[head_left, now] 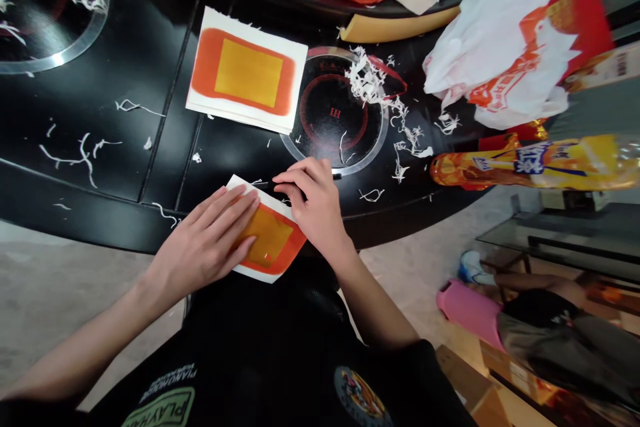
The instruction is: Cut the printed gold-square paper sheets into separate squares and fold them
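My left hand (207, 237) lies flat, fingers stretched out, on a sheet of joss paper (273, 233), white with an orange block and a gold rectangle. The sheet sits at the table's near edge, partly overhanging it. A slim black pen-like tool (337, 177) is pinched in my right hand (315, 197), its tip by the sheet's upper white margin. Whether the tip is a blade cannot be made out. Just beyond my hands rests a stack of the same joss paper (250, 73).
White paper shreds (367, 77) lie over the black table (165, 173) and its round hot plate (333, 113). On the right are a plastic bag (495, 47) and a drink bottle (530, 163) on its side. Another person's legs (545, 320) show at lower right.
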`<state>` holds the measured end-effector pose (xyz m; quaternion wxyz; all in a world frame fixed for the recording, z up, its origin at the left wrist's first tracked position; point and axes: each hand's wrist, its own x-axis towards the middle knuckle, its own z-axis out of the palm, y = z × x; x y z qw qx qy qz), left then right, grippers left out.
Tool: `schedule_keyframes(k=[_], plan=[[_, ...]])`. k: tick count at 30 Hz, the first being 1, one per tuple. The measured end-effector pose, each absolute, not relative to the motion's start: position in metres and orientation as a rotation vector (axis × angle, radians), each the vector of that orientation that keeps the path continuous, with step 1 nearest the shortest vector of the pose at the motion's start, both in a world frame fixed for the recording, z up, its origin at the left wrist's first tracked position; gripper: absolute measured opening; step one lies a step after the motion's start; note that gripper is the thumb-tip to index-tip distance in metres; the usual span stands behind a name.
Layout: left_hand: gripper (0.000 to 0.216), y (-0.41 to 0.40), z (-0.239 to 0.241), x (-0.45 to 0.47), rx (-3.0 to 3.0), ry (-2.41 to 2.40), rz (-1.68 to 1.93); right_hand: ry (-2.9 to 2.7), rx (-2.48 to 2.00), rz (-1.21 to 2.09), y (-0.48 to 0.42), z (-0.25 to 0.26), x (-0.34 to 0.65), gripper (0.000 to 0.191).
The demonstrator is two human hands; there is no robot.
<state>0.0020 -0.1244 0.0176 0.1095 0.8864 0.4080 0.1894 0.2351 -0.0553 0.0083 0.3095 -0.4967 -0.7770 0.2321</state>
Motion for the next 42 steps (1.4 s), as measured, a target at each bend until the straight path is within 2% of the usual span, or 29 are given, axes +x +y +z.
schedule_keyframes(k=[8,17,23,31,40,42], plan=[[0.072,-0.129,0.016,0.005,2.573,1.256,0.552,-2.035,-1.298,0.601,-0.070,0.011,0.237,0.017],[0.070,-0.130,0.016,0.006,2.613,1.245,0.517,-1.993,-1.381,0.528,-0.070,0.008,0.214,0.027],[0.067,-0.129,0.015,0.006,2.585,1.241,0.532,-1.973,-1.413,0.590,-0.070,0.008,0.212,0.029],[0.066,-0.127,0.016,0.008,2.591,1.205,0.542,-2.020,-1.393,0.549,-0.043,0.008,0.197,0.019],[0.061,-0.126,0.021,0.011,2.609,1.273,0.453,-1.812,-1.599,0.192,-0.050,0.002,0.286,0.009],[0.060,-0.126,0.021,0.012,2.617,1.291,0.430,-1.784,-1.600,0.147,-0.050,0.006,0.293,0.013]])
